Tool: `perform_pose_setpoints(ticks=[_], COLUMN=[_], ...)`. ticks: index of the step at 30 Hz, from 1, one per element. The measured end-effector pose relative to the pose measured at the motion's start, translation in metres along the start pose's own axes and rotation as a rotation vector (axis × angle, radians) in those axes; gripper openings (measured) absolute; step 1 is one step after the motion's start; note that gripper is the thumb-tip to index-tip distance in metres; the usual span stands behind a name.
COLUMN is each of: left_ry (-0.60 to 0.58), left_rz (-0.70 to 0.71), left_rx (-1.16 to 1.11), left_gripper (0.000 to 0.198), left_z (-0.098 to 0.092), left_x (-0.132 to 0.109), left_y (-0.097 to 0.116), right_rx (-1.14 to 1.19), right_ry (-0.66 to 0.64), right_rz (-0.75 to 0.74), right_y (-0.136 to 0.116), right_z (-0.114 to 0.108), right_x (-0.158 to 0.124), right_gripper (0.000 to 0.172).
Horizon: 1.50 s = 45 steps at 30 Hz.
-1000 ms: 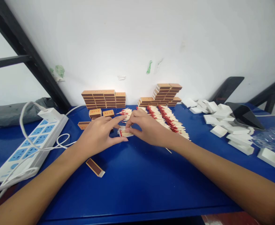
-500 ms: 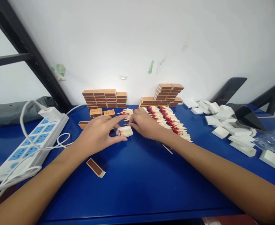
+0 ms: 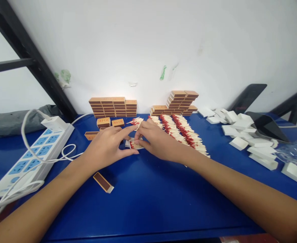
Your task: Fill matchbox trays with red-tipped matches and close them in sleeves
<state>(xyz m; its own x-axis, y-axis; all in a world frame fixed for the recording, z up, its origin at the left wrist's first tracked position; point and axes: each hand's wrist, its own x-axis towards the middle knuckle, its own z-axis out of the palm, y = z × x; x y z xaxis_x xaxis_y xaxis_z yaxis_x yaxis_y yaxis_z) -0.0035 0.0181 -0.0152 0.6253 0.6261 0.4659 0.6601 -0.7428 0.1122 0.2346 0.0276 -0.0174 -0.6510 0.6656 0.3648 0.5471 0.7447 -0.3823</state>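
Note:
A small white matchbox tray (image 3: 127, 143) with red-headed matches (image 3: 135, 145) in it lies on the blue table. My left hand (image 3: 107, 143) curves around its left side, thumb in front and fingers behind, steadying it. Over the tray, my right hand (image 3: 154, 138) has thumb and fingertips pinched together on matches, mostly hidden by the fingers. Rows of matches (image 3: 186, 133) lie right of and behind my right hand, with a smaller match pile (image 3: 135, 121) behind both hands. In front of my left wrist rests a matchbox sleeve (image 3: 102, 182).
Stacked matchboxes (image 3: 113, 106) stand against the wall, with a second stack (image 3: 180, 103) farther right. Several white trays (image 3: 242, 130) are heaped at the right near a clear plastic bottle (image 3: 295, 150). A power strip (image 3: 34, 157) with white cables lies at the left.
My right hand has moved left and slightly down from beside the matches onto the tray, now covering part of it. My left hand has stayed nearly still around the tray.

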Motion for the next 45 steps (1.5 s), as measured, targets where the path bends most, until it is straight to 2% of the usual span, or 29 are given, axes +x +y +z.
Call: perform_pose_setpoints(ticks=[7, 12, 19, 36, 45], left_ry=[0.017, -0.027, -0.025, -0.032, -0.052], left_rz=[-0.017, -0.047, -0.044, -0.038, -0.05], left_rx=[-0.041, -0.053, -0.032, -0.016, -0.013], left_gripper=[0.074, 0.075, 0.074, 0.075, 0.074], left_z=[0.001, -0.001, -0.001, -0.002, -0.002], left_x=[0.0, -0.001, -0.001, 0.001, 0.001], left_y=[-0.002, -0.002, -0.002, 0.0, 0.0], right_rx=[0.057, -0.037, -0.154, -0.179, -0.222], right_ry=[0.064, 0.167, 0.075, 0.103, 0.051], right_rz=[0.017, 0.081, 0.131, 0.139, 0.167], right_y=[0.014, 0.033, 0.046, 0.046, 0.043], right_z=[-0.003, 0.003, 0.018, 0.021, 0.022], right_x=[-0.002, 0.009, 0.018, 0.016, 0.018], right_gripper=[0.011, 0.012, 0.01, 0.009, 0.016])
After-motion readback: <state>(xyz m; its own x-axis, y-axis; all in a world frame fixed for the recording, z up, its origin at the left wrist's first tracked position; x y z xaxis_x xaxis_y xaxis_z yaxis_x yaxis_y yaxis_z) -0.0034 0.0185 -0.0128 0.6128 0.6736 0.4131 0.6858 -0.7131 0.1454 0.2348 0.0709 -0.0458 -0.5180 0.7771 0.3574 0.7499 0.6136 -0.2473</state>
